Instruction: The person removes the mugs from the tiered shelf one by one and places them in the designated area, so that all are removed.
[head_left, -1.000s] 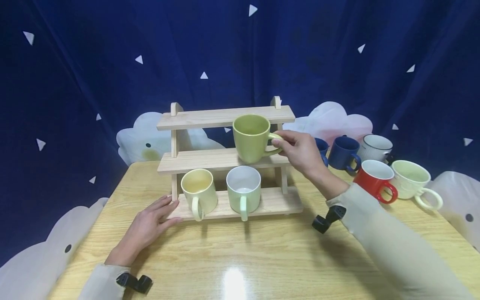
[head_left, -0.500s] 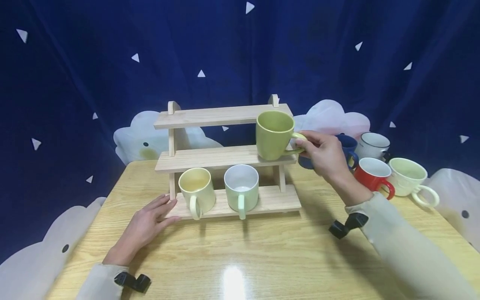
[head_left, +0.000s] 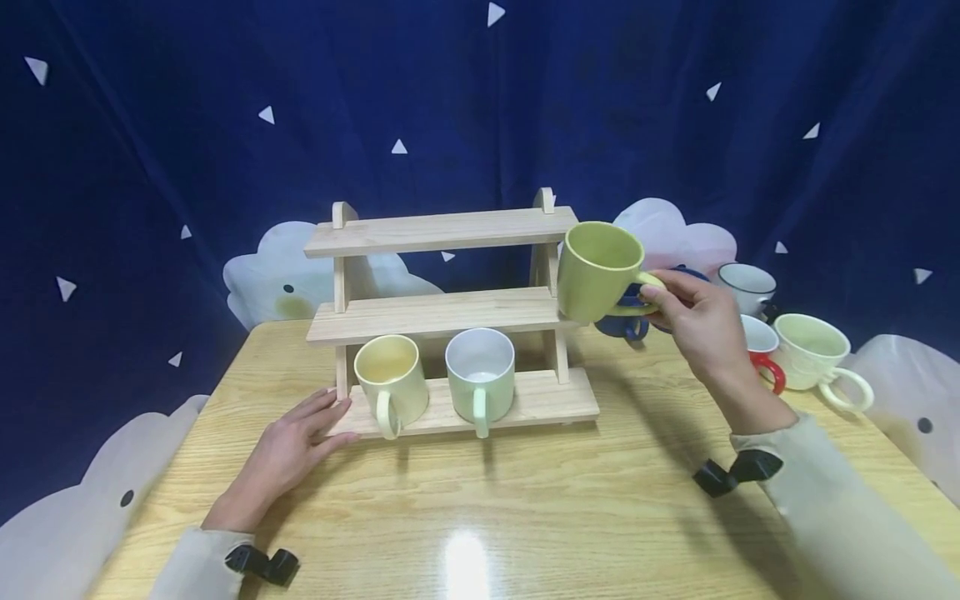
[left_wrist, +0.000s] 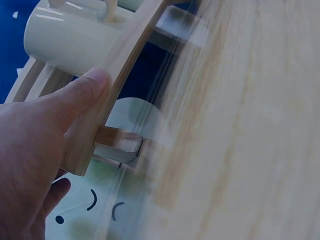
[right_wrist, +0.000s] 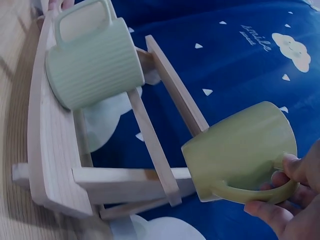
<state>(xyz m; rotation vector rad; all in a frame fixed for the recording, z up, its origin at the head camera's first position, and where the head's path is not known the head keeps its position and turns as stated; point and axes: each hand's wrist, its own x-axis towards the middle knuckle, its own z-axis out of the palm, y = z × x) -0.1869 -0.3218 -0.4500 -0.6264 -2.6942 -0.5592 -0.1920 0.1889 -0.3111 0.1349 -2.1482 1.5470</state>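
Note:
My right hand [head_left: 701,321] pinches the handle of an olive-green mug [right_wrist: 240,150], which is tilted in the air at the right end of the three-tier wooden shelf [head_left: 442,312]. In the right wrist view, thumb and fingers curl round its handle. My left hand [head_left: 292,450] holds the left end of the bottom tier, with the thumb [left_wrist: 90,90] along one edge of the board and the fingers partly hidden on the other side. On that tier stand a pale yellow mug [head_left: 397,379] and a pale mint mug [head_left: 480,375], handles facing forward.
Several mugs stand at the right of the table [head_left: 525,517], including a cream mug [head_left: 806,354], a white mug with a dark rim [head_left: 746,283], and a red mug [head_left: 768,375] partly behind my right hand. Blue mugs are mostly hidden. A dark blue curtain [head_left: 450,92] hangs behind.
My right hand has carried the olive-green mug rightward from in front of the middle tier to past its right end, and the mug has tilted. My left hand keeps its place on the shelf.

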